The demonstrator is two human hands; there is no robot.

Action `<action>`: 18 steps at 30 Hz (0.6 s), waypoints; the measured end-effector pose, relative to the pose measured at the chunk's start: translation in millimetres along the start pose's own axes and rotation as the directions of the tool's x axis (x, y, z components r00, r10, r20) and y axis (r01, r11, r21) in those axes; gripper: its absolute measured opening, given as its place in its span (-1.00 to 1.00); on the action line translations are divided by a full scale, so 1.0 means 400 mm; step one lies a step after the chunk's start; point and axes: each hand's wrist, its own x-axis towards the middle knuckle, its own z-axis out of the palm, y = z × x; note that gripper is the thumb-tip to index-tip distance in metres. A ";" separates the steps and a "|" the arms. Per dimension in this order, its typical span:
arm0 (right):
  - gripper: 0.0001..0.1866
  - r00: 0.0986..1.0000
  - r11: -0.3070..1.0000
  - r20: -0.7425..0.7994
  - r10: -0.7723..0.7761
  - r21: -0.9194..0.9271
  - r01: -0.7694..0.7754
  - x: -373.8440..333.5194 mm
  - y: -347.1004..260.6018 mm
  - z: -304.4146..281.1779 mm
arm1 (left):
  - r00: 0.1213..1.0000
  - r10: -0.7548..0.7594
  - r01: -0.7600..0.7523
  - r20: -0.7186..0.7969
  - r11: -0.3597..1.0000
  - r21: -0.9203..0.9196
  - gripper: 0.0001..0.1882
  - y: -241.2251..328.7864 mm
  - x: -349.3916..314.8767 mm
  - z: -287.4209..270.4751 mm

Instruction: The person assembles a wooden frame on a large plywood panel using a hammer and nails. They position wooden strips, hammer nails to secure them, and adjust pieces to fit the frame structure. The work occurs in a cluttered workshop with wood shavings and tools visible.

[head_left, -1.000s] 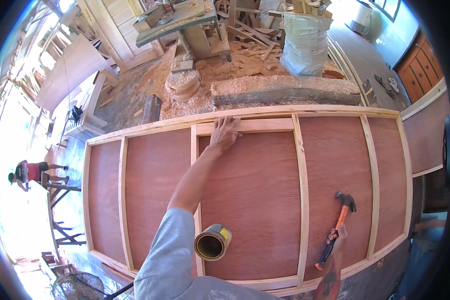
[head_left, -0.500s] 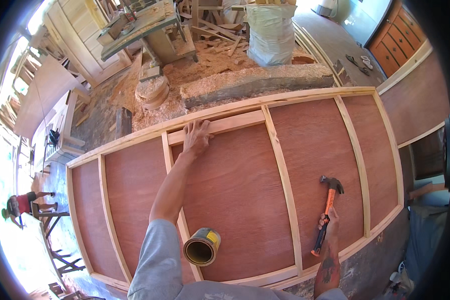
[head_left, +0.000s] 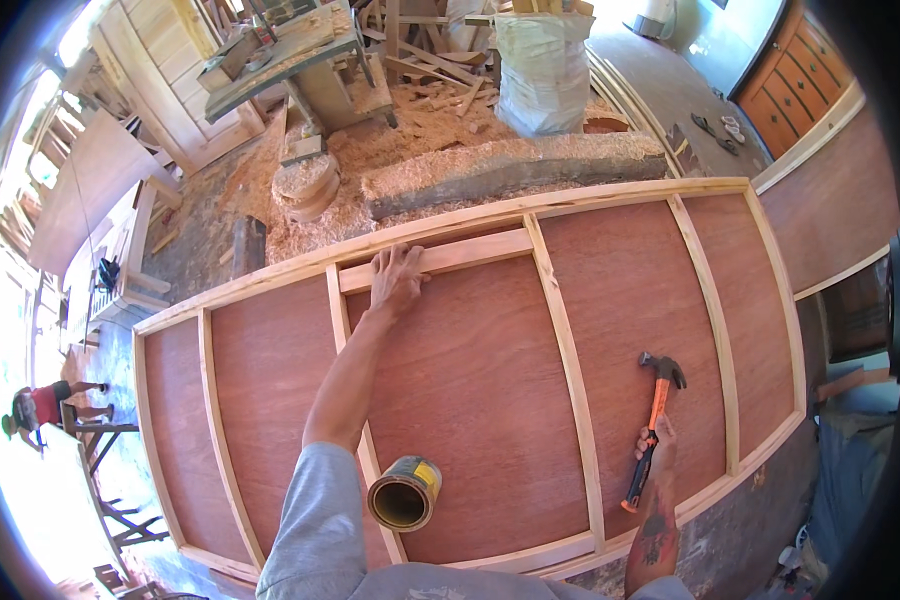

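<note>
My left hand [head_left: 398,276] lies over a short wooden batten [head_left: 475,251] near the far edge of a large framed panel, its fingers curled round the wood. The batten sits between two crosspieces, with a narrow gap separating much of it from the far frame rail [head_left: 610,197]. In my right hand [head_left: 656,440] is a claw hammer [head_left: 660,400] with an orange and black handle. It is held low over the reddish-brown plywood [head_left: 470,380], head pointing away from me. An open tin can [head_left: 405,495] rests near my left upper arm.
Beyond the panel lie a shavings-covered beam [head_left: 515,170], a round wood block [head_left: 306,186] and a machine table [head_left: 285,62]. A white sack [head_left: 543,75] stands behind. At far left, a person in red [head_left: 45,405] bends beside a trestle [head_left: 105,430]. Another panel [head_left: 830,200] adjoins on the right.
</note>
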 end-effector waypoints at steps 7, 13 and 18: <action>-0.72 1.000 1.000 -0.011 0.011 0.020 -0.010 0.018 0.012 -0.022 | 0.989 -0.139 0.141 -0.047 0.989 0.051 -0.28 0.046 -0.087 -0.075; -0.75 0.996 0.997 -0.026 0.081 0.003 -0.081 0.018 0.024 -0.040 | 0.939 -0.323 0.342 0.113 0.905 -0.253 -0.40 0.068 -0.492 -0.270; -0.77 0.997 0.997 0.001 0.074 -0.035 -0.074 -0.019 0.016 -0.043 | 0.818 -0.416 0.570 0.397 0.682 -0.459 -0.39 0.263 -0.833 -0.500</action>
